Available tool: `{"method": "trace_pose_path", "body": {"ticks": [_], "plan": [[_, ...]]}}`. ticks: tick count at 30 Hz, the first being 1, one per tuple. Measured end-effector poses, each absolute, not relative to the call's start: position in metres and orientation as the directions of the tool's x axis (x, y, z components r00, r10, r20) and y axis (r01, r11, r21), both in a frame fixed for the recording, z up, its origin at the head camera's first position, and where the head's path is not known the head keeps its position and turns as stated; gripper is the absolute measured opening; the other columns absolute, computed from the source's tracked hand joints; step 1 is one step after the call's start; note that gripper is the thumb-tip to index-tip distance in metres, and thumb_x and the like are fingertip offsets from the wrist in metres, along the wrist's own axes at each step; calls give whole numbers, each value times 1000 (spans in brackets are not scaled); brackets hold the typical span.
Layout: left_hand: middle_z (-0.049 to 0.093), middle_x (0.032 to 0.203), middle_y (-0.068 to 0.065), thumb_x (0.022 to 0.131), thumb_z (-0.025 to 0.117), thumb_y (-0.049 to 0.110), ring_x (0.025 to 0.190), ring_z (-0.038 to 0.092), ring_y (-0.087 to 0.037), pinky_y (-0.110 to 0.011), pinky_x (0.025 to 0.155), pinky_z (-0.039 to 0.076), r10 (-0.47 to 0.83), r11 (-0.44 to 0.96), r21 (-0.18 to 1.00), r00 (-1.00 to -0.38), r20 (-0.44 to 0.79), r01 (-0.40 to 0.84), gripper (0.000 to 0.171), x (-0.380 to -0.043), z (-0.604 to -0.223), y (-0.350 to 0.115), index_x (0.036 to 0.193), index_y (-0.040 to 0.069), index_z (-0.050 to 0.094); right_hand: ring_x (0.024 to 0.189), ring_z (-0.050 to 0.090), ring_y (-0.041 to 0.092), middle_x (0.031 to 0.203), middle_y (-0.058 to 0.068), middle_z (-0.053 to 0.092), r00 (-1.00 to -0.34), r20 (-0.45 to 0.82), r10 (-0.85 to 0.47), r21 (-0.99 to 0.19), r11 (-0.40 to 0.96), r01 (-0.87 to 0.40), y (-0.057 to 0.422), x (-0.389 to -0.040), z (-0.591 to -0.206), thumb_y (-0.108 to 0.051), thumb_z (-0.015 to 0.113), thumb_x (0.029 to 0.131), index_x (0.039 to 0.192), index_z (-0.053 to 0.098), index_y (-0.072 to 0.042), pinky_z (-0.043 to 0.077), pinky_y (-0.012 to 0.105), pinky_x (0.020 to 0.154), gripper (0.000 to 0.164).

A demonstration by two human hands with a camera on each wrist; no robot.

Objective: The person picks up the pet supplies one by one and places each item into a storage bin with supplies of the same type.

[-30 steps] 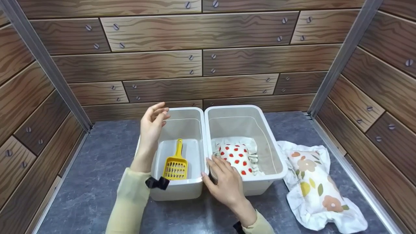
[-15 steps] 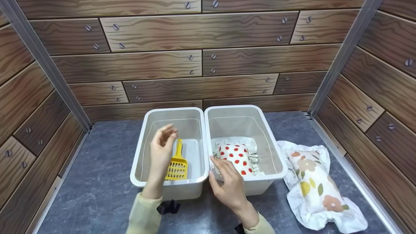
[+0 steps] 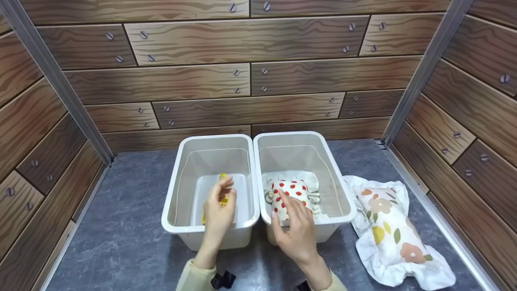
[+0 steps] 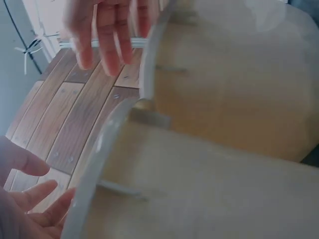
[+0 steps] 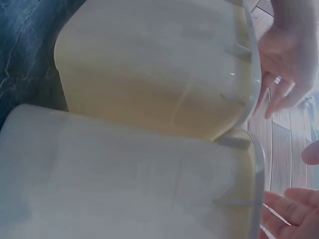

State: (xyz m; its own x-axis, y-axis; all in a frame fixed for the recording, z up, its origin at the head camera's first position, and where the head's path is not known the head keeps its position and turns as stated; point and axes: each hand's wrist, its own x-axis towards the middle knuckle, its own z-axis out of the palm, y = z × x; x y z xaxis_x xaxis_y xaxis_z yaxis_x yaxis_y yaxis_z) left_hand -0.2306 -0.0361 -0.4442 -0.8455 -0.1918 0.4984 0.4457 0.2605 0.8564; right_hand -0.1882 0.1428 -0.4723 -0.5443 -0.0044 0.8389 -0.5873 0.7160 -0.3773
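Observation:
Over the left white bin [image 3: 171, 194] my left hand [image 3: 220, 206] hovers with loosely bent fingers. It covers most of a yellow slotted litter scoop [image 3: 222, 176] lying in that bin, and only bits of the scoop show. My right hand [image 3: 297, 232] is at the front rim of the right white bin [image 3: 338, 184], its fingers relaxed and reaching over the edge. Inside lies a small ruffled pillow with red strawberries [image 3: 291, 186], partly hidden by those fingers. In the left wrist view, the left hand's thumb and fingers [image 4: 50, 191] are spread beside a bin rim.
The two bins stand side by side on a dark grey marbled surface [image 3: 121, 226]. To their right lies a floral pillow [image 3: 398, 226] with white ruffled edges. Wood-patterned walls [image 3: 250, 40] close off the back and both sides.
My left hand has come down and rightward, from the left bin's far left side to over the scoop. The right hand has shifted slightly right, off the inner rims.

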Motion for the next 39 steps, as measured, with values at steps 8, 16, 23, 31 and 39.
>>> {"method": "trace_pose_path", "body": {"ticks": [8, 16, 23, 31, 39], "plan": [[65, 104, -11, 78, 68, -2, 94, 63, -27, -41, 82, 51, -76, 552, 603, -685, 724, 576, 25, -220, -466, -8, 103, 3, 69, 106, 60, 32, 121, 14, 66, -549, 834, 61, -401, 750, -526, 163, -186, -468, -9, 71, 80, 133, 56, 2, 42, 44, 87, 56], [65, 107, -13, 76, 74, 9, 94, 63, -27, -40, 78, 51, 54, 704, 354, -543, 838, 616, 21, -219, -478, 12, 97, 6, 71, 101, 60, 34, 112, 19, 67, -551, 829, 94, -401, 788, -468, 186, -184, -467, -10, 70, 80, 131, 58, 3, 42, 49, 86, 55], [64, 118, -16, 80, 75, 31, 105, 61, -30, -44, 83, 49, 167, 784, 244, -572, 803, 571, 32, -216, -485, 20, 105, 11, 72, 103, 59, 39, 114, 21, 66, -537, 833, 134, -404, 810, -426, 204, -181, -467, -10, 70, 79, 125, 61, 4, 40, 52, 88, 49], [64, 118, -16, 79, 74, 35, 105, 60, -30, -45, 85, 47, 174, 826, 208, -587, 791, 525, 34, -217, -487, 19, 105, 14, 73, 104, 59, 39, 116, 22, 66, -522, 834, 178, -418, 820, -390, 215, -176, -467, -12, 69, 80, 127, 61, 3, 38, 48, 82, 49], [64, 119, -16, 80, 73, 37, 106, 61, -30, -46, 88, 47, 189, 838, 201, -616, 765, 507, 36, -217, -490, 20, 108, 14, 73, 105, 57, 42, 115, 25, 65, -547, 816, 187, -436, 821, -369, 230, -172, -470, -14, 68, 84, 127, 60, 5, 36, 50, 86, 48]]}}
